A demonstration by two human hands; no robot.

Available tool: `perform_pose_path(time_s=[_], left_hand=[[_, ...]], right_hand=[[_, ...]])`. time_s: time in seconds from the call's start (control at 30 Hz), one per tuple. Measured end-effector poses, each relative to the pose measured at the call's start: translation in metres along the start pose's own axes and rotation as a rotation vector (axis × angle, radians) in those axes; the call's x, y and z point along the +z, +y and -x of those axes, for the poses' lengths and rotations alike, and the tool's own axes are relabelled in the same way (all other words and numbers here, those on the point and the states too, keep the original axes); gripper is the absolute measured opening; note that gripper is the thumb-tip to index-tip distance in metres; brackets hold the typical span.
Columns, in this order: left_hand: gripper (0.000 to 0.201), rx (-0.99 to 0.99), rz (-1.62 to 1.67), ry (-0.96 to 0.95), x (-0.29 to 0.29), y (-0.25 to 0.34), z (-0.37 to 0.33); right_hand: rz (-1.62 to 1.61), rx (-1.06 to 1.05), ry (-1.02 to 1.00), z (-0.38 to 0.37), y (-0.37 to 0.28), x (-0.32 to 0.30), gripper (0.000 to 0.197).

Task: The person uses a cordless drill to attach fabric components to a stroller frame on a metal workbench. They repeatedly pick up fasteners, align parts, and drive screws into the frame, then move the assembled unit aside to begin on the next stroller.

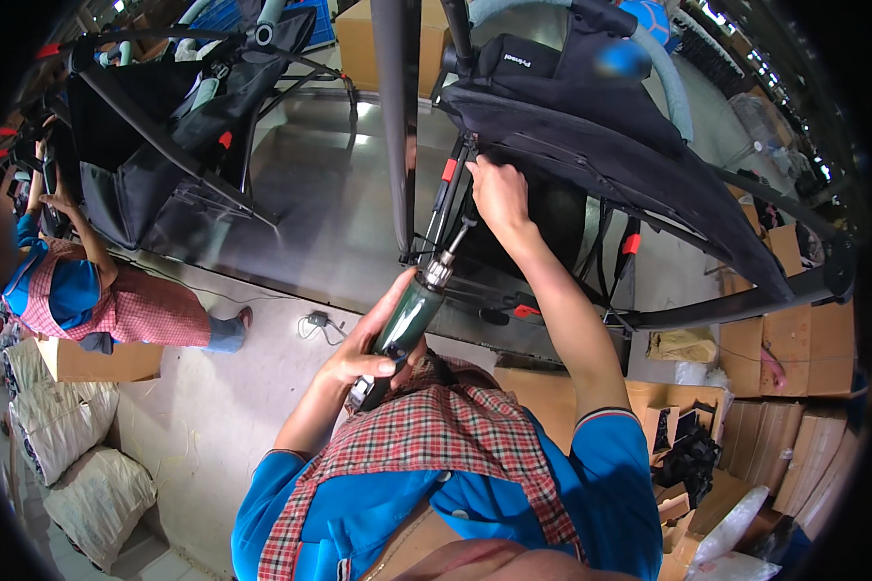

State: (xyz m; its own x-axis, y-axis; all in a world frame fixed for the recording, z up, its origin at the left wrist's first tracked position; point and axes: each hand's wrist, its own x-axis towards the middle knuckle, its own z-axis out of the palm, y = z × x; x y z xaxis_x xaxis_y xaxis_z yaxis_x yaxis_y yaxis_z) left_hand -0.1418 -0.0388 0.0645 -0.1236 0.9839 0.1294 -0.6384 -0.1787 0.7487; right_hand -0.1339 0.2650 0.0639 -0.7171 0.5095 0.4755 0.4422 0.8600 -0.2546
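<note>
My left hand (363, 353) is wrapped round a dark green electric screwdriver (409, 315). Its metal chuck and bit point up and to the right, toward a black folding stroller (552, 111) on the metal bench. At the stroller's frame, my right hand (501, 194) is closed, fingertips pressed together against a joint under the black fabric. Whatever those fingertips hold is too small or hidden to make out. Just left of them runs a thin frame tube with a red clip (449, 170). The screwdriver's bit ends below my right hand, apart from it.
A thick dark upright post (397, 116) stands close in front of me. Another black stroller (155, 126) is on the bench at left, with a co-worker (107, 290) beside it. Cartons (785, 349) are stacked at right; white sacks (97, 499) lie at lower left.
</note>
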Motion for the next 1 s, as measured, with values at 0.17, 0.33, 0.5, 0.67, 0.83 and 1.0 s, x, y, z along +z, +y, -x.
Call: perform_pose_path(time_s=[0.17,0.33,0.5,0.67,0.83,1.0], left_hand=[[0.111,0.035,-0.167,0.154,0.02,0.009,-0.025],[0.102,-0.008,-0.291,0.373,0.033,0.015,-0.063],[0.103,-0.036,-0.347,0.468,0.031,0.013,-0.092],[0.1,-0.065,-0.401,0.515,0.034,0.013,-0.101],[0.097,-0.034,-0.4,0.529,0.035,0.004,-0.106],[0.097,-0.033,-0.364,0.554,0.037,0.004,-0.109]], right_hand=[[-0.094,-0.069,0.139,0.004,-0.002,0.005,0.028],[-0.315,-0.183,0.371,0.0,0.012,0.017,0.017],[-0.528,-0.143,0.379,-0.007,0.022,0.021,0.01],[-0.52,-0.159,0.387,-0.01,0.024,0.021,0.008],[-0.529,-0.141,0.373,-0.01,0.023,0.019,0.008],[-0.548,-0.156,0.397,-0.01,0.025,0.02,0.011]])
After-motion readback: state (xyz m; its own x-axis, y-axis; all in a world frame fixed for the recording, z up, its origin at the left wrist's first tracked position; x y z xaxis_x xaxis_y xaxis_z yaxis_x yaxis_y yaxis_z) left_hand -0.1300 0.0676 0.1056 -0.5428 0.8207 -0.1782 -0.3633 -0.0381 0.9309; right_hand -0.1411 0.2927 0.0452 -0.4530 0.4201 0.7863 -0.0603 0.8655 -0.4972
